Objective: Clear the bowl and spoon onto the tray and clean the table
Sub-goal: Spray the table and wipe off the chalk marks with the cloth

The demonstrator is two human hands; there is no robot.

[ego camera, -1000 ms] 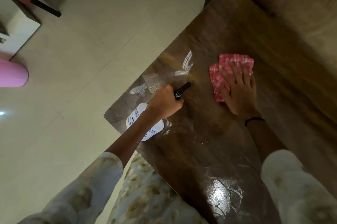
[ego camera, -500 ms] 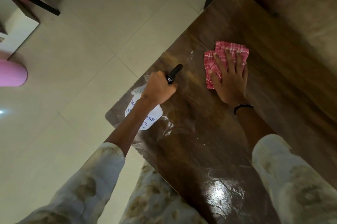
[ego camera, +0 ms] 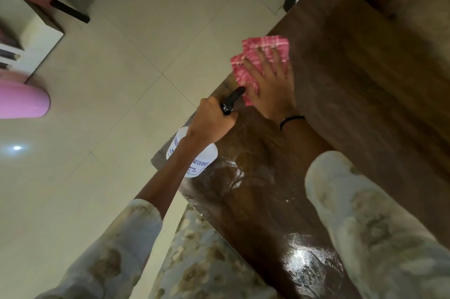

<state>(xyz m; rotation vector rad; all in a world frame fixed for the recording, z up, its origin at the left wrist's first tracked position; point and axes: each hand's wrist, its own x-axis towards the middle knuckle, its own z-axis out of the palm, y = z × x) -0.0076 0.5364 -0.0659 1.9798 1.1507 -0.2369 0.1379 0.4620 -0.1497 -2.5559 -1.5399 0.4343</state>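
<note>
My right hand [ego camera: 270,84] has slid the folded red-and-white checked cloth [ego camera: 263,55] leftward to the edge of the dark glossy wooden table [ego camera: 365,94], fingers flat on it. My left hand [ego camera: 210,123] grips the white plastic spray bottle [ego camera: 194,160] by its black trigger head, nozzle aimed up-right at the cloth. The bottle's long axis seems steeply tilted. I'd press evenly, overlapping strokes through the wet patches. No bowl, spoon or tray shows.
</note>
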